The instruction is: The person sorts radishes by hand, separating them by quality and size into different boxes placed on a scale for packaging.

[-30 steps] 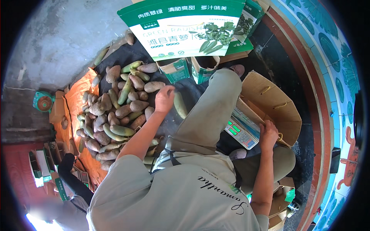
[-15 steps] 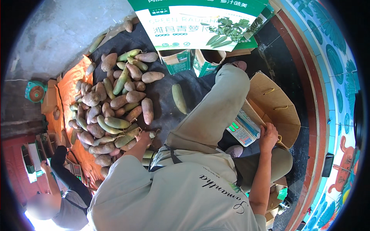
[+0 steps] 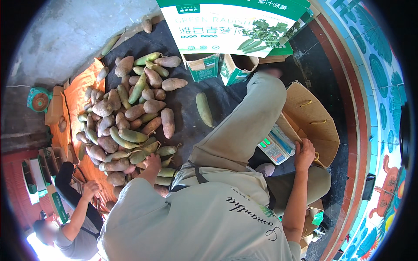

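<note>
Left hand reaches into the radish heap on the dark mat, fingers curled over one; right hand rests open on the carton. Pulling a low root could roll neighbours off the pile.

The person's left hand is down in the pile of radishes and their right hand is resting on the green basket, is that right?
Not quite. The left hand is in the radish pile, but the head view shows the right hand on the cardboard box beside the scale, not a basket.
</note>
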